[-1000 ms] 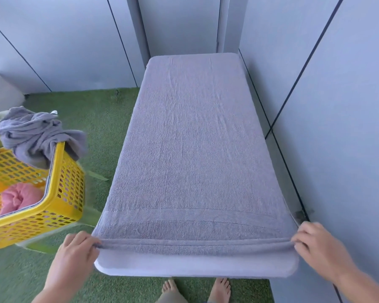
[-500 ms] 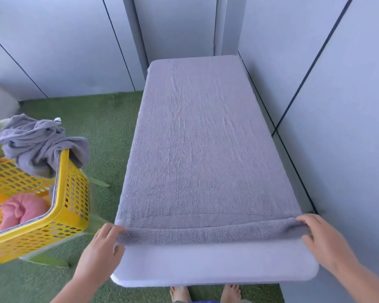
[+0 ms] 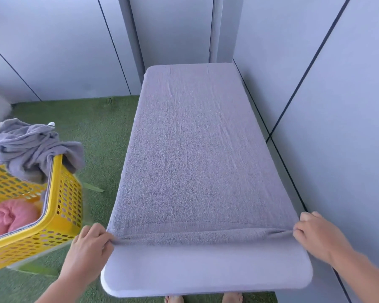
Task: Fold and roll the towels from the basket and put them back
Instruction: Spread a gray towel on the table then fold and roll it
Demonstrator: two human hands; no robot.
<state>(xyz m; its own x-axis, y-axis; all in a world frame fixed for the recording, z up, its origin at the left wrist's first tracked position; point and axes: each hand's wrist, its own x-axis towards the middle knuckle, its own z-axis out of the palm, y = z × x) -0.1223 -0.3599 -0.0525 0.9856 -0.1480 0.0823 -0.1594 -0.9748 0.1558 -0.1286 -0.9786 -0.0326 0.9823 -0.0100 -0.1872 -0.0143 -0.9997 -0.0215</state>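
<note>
no text, label, brand or number can be read anywhere.

Two hands: left hand (image 3: 90, 248) and right hand (image 3: 315, 235). Three towels: one spread grey towel (image 3: 195, 160) pinched in the fingers (image 3: 105, 236) of both hands, one crumpled grey towel (image 3: 31, 147) and one pink towel (image 3: 11, 217), both left of the left fingers. One yellow basket (image 3: 61, 215). One white table (image 3: 206, 270) under the fingers. Two bare feet: left foot (image 3: 174, 299), right foot (image 3: 232, 298).

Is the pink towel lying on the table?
No, the pink towel lies in the yellow basket; only the grey towel lies on the table.
</note>
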